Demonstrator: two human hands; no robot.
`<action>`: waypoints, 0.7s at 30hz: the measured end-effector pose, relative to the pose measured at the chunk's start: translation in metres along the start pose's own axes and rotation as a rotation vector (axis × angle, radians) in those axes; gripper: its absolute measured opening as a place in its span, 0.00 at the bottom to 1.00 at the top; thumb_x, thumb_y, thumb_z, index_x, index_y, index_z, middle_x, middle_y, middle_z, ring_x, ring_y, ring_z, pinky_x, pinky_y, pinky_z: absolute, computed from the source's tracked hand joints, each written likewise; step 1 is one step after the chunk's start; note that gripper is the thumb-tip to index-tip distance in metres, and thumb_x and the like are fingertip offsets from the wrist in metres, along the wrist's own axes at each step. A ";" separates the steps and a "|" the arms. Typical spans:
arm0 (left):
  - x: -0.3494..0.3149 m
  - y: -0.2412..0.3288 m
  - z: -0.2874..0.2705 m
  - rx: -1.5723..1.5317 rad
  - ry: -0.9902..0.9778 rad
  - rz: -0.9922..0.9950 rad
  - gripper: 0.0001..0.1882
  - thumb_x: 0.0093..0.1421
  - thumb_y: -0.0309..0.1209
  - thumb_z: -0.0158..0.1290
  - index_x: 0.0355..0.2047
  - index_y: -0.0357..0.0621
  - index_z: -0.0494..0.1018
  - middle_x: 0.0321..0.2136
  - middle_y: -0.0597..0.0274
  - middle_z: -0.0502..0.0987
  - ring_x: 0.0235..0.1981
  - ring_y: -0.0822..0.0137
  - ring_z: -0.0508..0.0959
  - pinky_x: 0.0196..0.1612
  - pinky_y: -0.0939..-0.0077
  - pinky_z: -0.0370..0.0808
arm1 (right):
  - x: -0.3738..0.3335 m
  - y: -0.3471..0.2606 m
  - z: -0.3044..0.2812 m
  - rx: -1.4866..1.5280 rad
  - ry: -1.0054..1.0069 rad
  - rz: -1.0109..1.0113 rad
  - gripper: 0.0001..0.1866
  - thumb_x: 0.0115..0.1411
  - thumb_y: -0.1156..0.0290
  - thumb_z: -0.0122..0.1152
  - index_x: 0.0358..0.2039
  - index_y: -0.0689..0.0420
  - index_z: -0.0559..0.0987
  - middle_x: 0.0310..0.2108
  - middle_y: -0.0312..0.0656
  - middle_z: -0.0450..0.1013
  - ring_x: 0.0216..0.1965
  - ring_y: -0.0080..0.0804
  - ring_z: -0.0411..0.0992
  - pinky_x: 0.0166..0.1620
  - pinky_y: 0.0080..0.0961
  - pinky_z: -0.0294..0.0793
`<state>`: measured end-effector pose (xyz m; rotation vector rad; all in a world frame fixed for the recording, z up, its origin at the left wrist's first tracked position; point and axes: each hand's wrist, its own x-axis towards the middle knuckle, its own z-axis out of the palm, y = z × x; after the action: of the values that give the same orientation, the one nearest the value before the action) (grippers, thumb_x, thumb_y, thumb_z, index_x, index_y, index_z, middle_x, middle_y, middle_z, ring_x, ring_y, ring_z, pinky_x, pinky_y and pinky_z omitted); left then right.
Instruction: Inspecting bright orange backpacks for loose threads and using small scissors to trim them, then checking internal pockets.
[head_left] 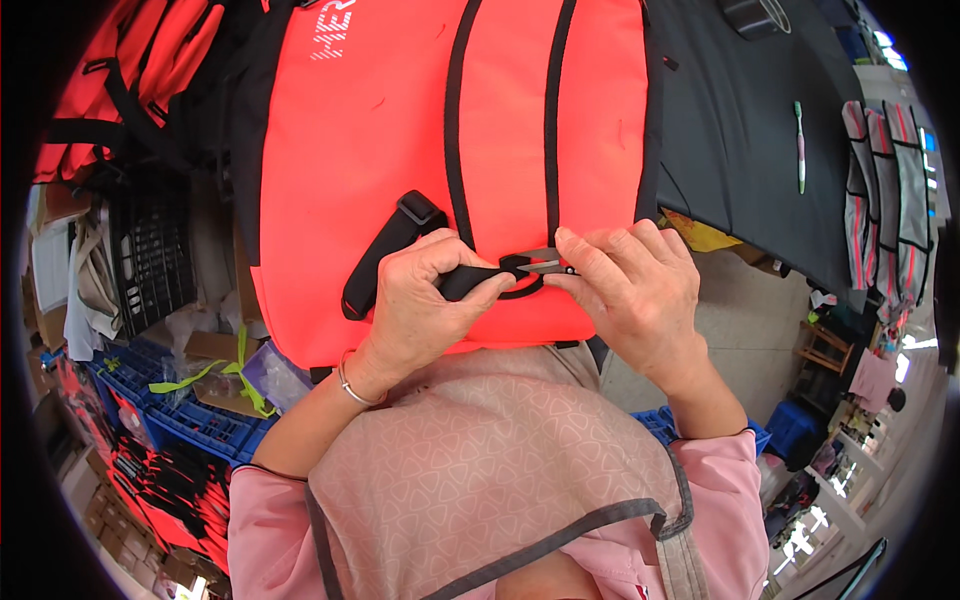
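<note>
Workshop around, with a black-covered table (pixel 740 110) ahead. Nearest, in the firm pinch of the left hand (pixel 430 295), a black strap (pixel 465 281); in the grip of the right hand (pixel 640 290), small snips (pixel 543 265), blades toward the left and right at the strap's end. Cannot tell the exact gap between blades. Strap over the lower part of a red bag (pixel 370 150), to the right of a buckle (pixel 418 208). Probably best done with the strap short and taut and only the blade tips biting; keep left thumb clear of the edges and points off the red cloth beneath. As for containers, first the bag, laid out just beyond the apron (pixel 480 430), contents hidden. Down to the left, a blue crate (pixel 205 430) with cardboard (pixel 225 347) and lime ribbon (pixel 243 362) at its top; in or beside it, cannot tell which, a purple box (pixel 261 374) with clear plastic (pixel 288 378) inside. Farther, a lattice-sided black crate (pixel 150 255), contents not readable. Farthest, a dark cup (pixel 757 17) on the table, contents also unclear.
</note>
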<state>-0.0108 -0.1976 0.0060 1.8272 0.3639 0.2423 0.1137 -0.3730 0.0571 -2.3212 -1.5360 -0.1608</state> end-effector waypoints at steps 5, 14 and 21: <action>0.000 0.001 0.000 0.009 0.008 0.002 0.08 0.47 0.22 0.67 0.22 0.36 0.77 0.17 0.62 0.71 0.20 0.73 0.70 0.24 0.78 0.65 | 0.000 0.000 0.002 -0.047 -0.016 -0.028 0.20 0.44 0.64 0.74 0.40 0.53 0.82 0.25 0.30 0.71 0.26 0.27 0.67 0.29 0.25 0.61; 0.000 0.001 0.001 -0.001 0.017 -0.007 0.08 0.47 0.22 0.68 0.22 0.35 0.78 0.17 0.63 0.71 0.20 0.74 0.70 0.23 0.78 0.65 | 0.003 0.002 0.006 -0.105 -0.004 -0.096 0.19 0.45 0.65 0.74 0.38 0.54 0.81 0.24 0.30 0.70 0.24 0.26 0.67 0.28 0.25 0.61; 0.001 0.000 0.001 -0.017 0.000 -0.024 0.07 0.47 0.22 0.68 0.22 0.36 0.78 0.15 0.64 0.69 0.19 0.75 0.68 0.22 0.78 0.63 | 0.003 0.019 0.007 0.195 -0.099 0.078 0.14 0.44 0.68 0.74 0.32 0.56 0.82 0.23 0.34 0.74 0.23 0.30 0.67 0.29 0.27 0.64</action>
<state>-0.0093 -0.1980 0.0054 1.8053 0.3827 0.2274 0.1319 -0.3746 0.0472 -2.2586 -1.4330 0.1206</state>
